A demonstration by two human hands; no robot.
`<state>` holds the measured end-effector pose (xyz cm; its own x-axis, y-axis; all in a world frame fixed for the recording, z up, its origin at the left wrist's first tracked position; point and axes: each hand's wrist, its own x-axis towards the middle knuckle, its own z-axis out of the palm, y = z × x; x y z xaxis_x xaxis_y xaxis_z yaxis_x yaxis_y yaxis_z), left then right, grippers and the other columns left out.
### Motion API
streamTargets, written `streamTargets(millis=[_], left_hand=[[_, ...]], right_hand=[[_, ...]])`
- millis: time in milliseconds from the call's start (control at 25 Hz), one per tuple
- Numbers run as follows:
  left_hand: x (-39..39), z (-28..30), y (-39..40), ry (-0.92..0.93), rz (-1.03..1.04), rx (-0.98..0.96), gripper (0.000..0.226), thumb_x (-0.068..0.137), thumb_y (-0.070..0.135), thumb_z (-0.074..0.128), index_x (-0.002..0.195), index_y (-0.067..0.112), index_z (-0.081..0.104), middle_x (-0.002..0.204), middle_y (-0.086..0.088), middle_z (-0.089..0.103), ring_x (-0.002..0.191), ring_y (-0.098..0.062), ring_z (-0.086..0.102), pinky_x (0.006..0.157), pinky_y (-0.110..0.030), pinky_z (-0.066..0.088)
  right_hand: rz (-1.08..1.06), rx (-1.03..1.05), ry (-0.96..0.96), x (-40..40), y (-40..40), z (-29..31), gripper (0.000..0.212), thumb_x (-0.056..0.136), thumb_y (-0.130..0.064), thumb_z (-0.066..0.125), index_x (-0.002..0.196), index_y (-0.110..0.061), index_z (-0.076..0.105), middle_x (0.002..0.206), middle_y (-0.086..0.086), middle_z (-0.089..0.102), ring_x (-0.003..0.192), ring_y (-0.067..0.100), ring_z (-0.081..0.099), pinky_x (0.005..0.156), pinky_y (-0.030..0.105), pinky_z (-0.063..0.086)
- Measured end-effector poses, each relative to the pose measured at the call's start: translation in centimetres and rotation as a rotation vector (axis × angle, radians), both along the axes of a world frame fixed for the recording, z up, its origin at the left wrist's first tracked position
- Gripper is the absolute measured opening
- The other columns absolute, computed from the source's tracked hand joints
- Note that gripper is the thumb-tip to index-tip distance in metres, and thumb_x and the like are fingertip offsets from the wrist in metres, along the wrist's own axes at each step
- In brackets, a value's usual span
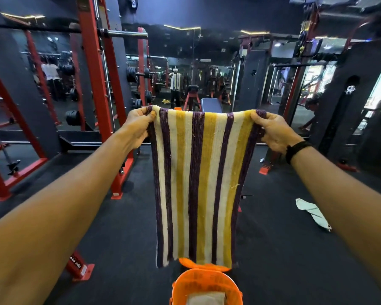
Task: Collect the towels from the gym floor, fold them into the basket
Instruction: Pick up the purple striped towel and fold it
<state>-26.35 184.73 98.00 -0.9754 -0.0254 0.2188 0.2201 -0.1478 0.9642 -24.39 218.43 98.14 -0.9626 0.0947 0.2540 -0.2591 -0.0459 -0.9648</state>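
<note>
The purple, yellow and cream striped woven towel is pinched at its top corners by the left hand and right hand, its long axis hanging straight down over the orange plastic basket.

the towel hangs between the left hand and the right hand, each at an upper corner. below the hands, under the towel's lower edge, stands the basket with a folded towel in it. below the right hand, another towel lies on the floor.
</note>
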Motion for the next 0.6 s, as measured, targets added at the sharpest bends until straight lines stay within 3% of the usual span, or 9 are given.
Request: streamTargets(millis=[200,360,440,600], left_hand=[[0.2,0.0,-0.1,0.128,0.022,-0.066,0.011,0.081,0.011,0.072,0.09,0.013,0.068,0.084,0.002,0.071,0.077,-0.009,0.068,0.067,-0.022,0.055],[0.4,-0.7,0.2,0.132,0.069,-0.109,0.008,0.083,0.016,0.071,0.089,0.015,0.065,0.086,-0.001,0.067,0.081,-0.013,0.065,0.074,-0.029,0.058],[0.3,-1.3,0.0,0.119,0.07,-0.102,0.012,0.082,0.012,0.072,0.088,0.012,0.062,0.084,-0.003,0.067,0.074,-0.013,0.067,0.064,-0.027,0.059],[0.3,-1.6,-0.9,-0.073,-0.071,-0.404,0.027,0.078,0.008,0.075,0.096,0.009,0.054,0.094,-0.013,0.066,0.071,-0.016,0.069,0.054,-0.022,0.055]], right_hand=[[-0.238,0.167,0.139,-0.4,0.6,-0.4,0.006,0.094,-0.013,0.058,0.095,-0.012,0.064,0.087,-0.001,0.064,0.078,0.012,0.061,0.072,0.021,0.057],[-0.098,0.316,0.094,0.4,1.5,-0.3,0.015,0.093,0.0,0.056,0.095,-0.015,0.057,0.091,0.006,0.063,0.08,0.016,0.063,0.067,0.027,0.06],[-0.073,0.414,0.083,0.7,2.2,-0.7,0.024,0.088,0.009,0.057,0.102,-0.009,0.05,0.091,0.012,0.063,0.077,0.019,0.065,0.061,0.034,0.061],[0.024,0.572,-0.169,0.8,3.5,-2.2,0.043,0.082,0.006,0.068,0.116,-0.005,0.044,0.093,0.014,0.069,0.079,0.023,0.068,0.053,0.028,0.058]])
